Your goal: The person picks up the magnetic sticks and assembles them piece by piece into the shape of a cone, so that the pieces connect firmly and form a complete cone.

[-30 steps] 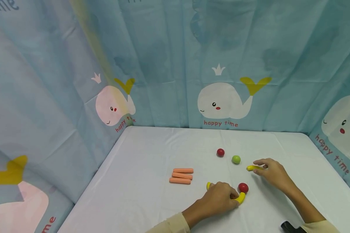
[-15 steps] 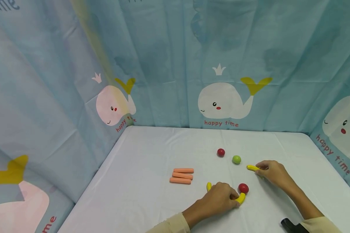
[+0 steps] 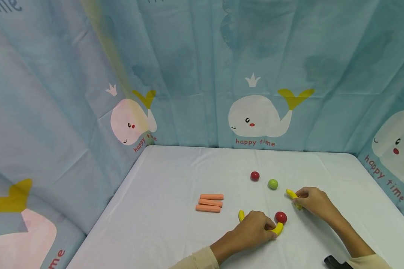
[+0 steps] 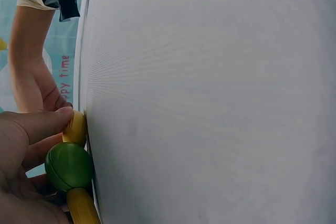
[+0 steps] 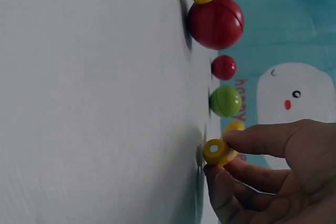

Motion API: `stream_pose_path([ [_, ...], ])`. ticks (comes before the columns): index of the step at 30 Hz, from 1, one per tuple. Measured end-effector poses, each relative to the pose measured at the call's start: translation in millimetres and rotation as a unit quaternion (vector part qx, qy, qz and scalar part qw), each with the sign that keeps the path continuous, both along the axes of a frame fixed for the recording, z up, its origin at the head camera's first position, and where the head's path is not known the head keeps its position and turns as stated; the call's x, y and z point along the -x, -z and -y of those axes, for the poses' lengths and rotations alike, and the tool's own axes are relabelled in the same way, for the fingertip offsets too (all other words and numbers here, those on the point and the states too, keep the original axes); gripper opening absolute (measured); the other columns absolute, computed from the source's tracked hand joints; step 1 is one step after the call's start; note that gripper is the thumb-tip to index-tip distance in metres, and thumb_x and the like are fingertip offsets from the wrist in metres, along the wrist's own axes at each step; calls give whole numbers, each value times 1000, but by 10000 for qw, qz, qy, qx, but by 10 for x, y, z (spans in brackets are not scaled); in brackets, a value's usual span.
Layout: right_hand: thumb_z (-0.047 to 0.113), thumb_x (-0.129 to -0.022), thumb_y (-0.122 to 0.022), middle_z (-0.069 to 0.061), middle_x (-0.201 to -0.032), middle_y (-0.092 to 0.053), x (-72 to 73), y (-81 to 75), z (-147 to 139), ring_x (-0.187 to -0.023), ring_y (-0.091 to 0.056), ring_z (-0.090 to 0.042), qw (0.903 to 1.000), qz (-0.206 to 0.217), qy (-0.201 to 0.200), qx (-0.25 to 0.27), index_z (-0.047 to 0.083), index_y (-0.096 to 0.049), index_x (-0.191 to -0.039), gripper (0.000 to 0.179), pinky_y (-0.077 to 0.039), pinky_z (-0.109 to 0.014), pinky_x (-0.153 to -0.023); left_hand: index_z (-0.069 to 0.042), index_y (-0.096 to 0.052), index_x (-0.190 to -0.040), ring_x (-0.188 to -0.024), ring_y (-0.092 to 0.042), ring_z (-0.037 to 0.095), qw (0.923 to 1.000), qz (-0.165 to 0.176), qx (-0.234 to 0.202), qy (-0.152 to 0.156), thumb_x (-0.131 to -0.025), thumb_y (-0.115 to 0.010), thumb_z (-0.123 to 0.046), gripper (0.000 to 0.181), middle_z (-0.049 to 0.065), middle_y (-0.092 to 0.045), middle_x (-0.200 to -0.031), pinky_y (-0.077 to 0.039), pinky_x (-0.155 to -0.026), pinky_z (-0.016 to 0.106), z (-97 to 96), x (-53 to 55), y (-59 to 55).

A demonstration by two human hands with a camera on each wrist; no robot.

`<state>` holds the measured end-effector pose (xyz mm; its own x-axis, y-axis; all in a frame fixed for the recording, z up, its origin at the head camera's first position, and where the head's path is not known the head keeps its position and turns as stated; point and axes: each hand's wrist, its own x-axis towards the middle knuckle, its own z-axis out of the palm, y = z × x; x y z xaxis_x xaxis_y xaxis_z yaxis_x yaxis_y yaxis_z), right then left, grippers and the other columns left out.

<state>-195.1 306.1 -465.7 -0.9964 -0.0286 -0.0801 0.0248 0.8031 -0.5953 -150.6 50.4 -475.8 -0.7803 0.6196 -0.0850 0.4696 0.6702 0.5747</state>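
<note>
My left hand (image 3: 254, 228) is low over the white cloth, thumb and finger pinching a yellow toy banana (image 3: 278, 228). Its outer end lies against a red toy ball (image 3: 281, 217). In the left wrist view a green ball (image 4: 68, 166) sits beneath the fingers, between that banana and another yellow piece (image 4: 83, 207). One yellow tip (image 3: 241, 215) shows left of this hand in the head view. Further right, my right hand (image 3: 314, 201) pinches another toy banana (image 3: 291, 194) between thumb and fingers; its round end with a pale centre faces the right wrist camera.
A small red ball (image 3: 254, 176) and a light green ball (image 3: 272, 184) lie beyond the hands. Left of them, three orange sausage-like sticks (image 3: 209, 203) are side by side. The white table (image 3: 161, 175) ends at a blue whale-print curtain (image 3: 188, 112).
The right hand has closed its fingers on its banana and turned it, so the near end swings toward the person. The left hand stays on its banana, nearly still.
</note>
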Motion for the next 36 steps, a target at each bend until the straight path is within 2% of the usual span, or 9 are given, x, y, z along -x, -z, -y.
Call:
stream_pose_path([
  [7,16,-94,-75,-9,-93,-73,-57,-14,78,-73,-61,-19,9991,228,69,344,-13,-69,-119,39,-54,-31,-61,-20,-84,-116,-78,-53,-9,9998,-162,23,99,-94,-84,-28,23,-20,-73,-91,-47,-72,9,8,2,8],
  [23,19,-95,-77,-4,-87,-73,-159,-37,285,-67,-66,-19,9966,325,60,759,-9,-67,-125,42,-56,-34,-62,-19,-84,-116,-78,-52,-10,9988,-367,-28,320,-95,-83,-26,22,-19,-73,-91,-45,-72,8,18,15,5],
  [32,19,-95,-77,-4,-86,-71,-209,-60,355,-72,-65,-19,9965,334,-51,769,-7,-69,-123,39,-55,-32,-64,-19,-84,-115,-80,-54,-10,9994,-183,-54,287,-95,-83,-26,22,-19,-75,-94,-47,-74,8,9,10,4],
  [36,19,-96,-75,-3,-84,-71,-215,-47,354,-71,-64,-19,9967,339,-73,735,-8,-69,-123,38,-53,-32,-64,-19,-84,-115,-81,-54,-10,9992,-226,-42,315,-95,-83,-26,22,-19,-76,-95,-47,-75,8,11,7,3],
])
